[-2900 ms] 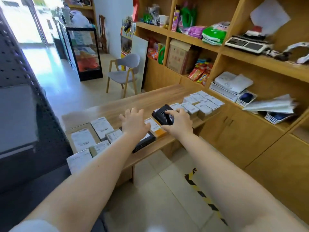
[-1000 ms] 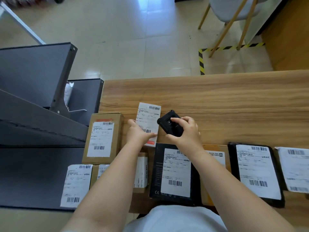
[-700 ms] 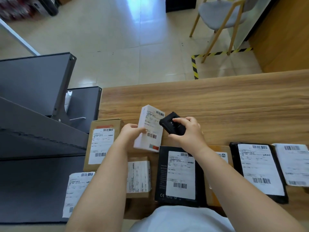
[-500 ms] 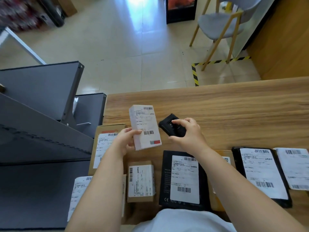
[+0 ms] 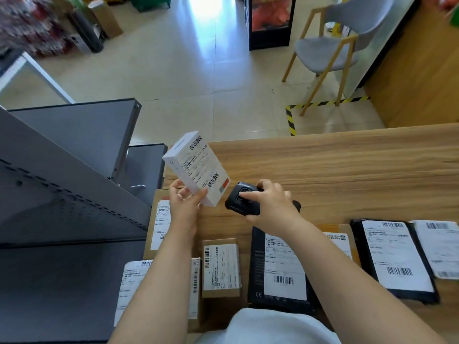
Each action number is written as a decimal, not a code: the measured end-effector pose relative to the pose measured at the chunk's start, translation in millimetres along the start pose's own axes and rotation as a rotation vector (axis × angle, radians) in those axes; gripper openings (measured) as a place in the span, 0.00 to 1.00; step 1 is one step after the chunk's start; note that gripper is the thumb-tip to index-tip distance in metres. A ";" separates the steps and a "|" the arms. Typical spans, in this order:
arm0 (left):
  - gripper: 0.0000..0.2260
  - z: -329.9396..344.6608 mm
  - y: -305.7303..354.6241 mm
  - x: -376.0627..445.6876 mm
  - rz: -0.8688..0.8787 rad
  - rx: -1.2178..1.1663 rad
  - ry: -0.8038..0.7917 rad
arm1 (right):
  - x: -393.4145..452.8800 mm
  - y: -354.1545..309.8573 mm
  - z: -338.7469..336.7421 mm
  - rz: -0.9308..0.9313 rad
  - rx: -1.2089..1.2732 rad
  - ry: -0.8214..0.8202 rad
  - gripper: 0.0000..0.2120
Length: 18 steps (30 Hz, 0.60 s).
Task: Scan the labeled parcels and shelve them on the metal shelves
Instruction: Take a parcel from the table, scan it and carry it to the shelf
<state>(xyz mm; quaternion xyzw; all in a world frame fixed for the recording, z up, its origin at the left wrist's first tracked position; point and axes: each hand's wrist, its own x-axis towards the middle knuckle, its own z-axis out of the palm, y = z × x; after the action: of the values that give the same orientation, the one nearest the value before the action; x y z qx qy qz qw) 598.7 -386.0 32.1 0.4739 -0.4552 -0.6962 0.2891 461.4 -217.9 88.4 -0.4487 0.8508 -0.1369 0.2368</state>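
My left hand (image 5: 185,204) grips the lower end of a white labeled box (image 5: 197,167) and holds it tilted above the wooden table's (image 5: 347,170) left end, label facing up. My right hand (image 5: 270,207) grips a black handheld scanner (image 5: 238,199) just right of the box, index finger on its top. Several labeled parcels lie along the table's near edge: a brown box (image 5: 159,224), a small brown box (image 5: 221,266), a black box (image 5: 280,269) and a black bag (image 5: 395,259). Grey metal shelves (image 5: 64,184) stand to the left.
A grey chair with wooden legs (image 5: 327,50) stands on the tiled floor beyond the table, by yellow-black floor tape (image 5: 290,120). A wooden cabinet (image 5: 417,70) is at the right. A black display case (image 5: 269,21) stands at the back.
My left hand picked the white box off the table and raised it, tilting it leftward. My right hand with the scanner stayed beside it. The view rose slightly.
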 end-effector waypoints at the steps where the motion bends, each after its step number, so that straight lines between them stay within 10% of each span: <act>1: 0.27 -0.8 1.2 0.3 0.004 0.007 0.003 | -2.0 -0.5 0.4 0.009 0.011 0.005 0.26; 18: 0.17 -17.0 27.7 -54.3 -0.441 -0.427 0.168 | -12.7 -12.5 16.3 -0.073 0.320 0.276 0.28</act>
<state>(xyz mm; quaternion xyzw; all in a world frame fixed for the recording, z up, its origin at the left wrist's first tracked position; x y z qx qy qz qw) 634.4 -358.4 76.5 0.5458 -0.1596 -0.7802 0.2606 484.8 -214.7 83.7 -0.4128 0.8259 -0.3387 0.1812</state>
